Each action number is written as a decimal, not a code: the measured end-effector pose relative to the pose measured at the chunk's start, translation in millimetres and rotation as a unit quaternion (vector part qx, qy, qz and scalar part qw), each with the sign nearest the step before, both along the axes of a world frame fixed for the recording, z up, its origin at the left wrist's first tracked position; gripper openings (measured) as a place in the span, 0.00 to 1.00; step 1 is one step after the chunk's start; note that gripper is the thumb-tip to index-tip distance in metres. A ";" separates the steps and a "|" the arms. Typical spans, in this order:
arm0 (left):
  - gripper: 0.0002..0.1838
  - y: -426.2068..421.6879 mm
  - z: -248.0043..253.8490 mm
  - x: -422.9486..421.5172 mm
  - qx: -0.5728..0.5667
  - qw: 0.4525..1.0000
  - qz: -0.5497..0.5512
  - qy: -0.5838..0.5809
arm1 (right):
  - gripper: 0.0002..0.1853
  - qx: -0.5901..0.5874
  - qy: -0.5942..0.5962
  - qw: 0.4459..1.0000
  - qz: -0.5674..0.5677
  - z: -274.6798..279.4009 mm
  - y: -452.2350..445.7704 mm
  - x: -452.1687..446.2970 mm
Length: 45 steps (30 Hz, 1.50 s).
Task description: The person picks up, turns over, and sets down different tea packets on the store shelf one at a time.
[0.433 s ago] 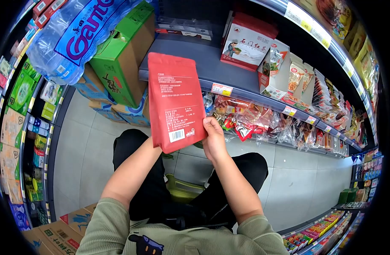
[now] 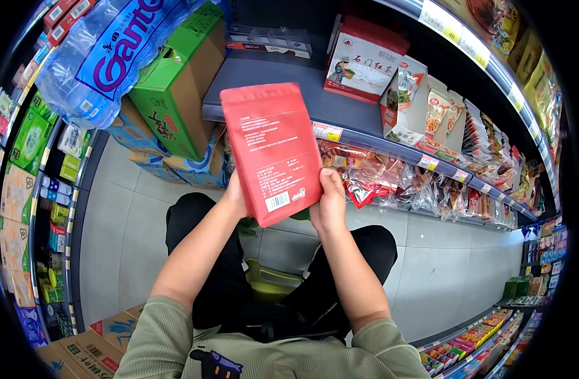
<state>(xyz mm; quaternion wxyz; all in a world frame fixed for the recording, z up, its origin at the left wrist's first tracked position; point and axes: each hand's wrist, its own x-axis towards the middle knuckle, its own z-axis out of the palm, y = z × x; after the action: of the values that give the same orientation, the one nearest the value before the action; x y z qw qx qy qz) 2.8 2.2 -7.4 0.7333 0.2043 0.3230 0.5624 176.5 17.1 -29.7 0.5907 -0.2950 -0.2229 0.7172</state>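
Red flat-sided pouch (image 2: 274,155) is in both your hands, barcode end toward you: right hand (image 2: 329,201) pinching its lower right edge, thumb in front, left hand (image 2: 237,196) at the lower left, fingers hidden. Long axis runs away from you, top leaning a bit left, toward the dark grey shelf (image 2: 258,79). White-and-red cardboard box (image 2: 360,68) sits off right, tall green carton (image 2: 176,101) left, nothing visibly blocking between.

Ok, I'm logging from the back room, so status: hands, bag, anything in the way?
Left hand, right hand: both on red bag. Barcode side facing wearer. Nothing over barcode; shelf beyond.
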 end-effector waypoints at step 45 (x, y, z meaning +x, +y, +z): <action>0.29 7.8 -17.4 0.6 0.067 0.985 0.108 0.119 | 0.04 0.157 -0.151 0.964 -0.154 -15.1 12.4 11.6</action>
<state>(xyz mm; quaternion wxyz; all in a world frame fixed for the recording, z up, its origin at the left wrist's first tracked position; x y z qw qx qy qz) 3.3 10.0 -24.9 0.6093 0.2824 0.3900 0.6300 188.2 29.5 -44.8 0.6925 -0.3341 -0.3714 0.5204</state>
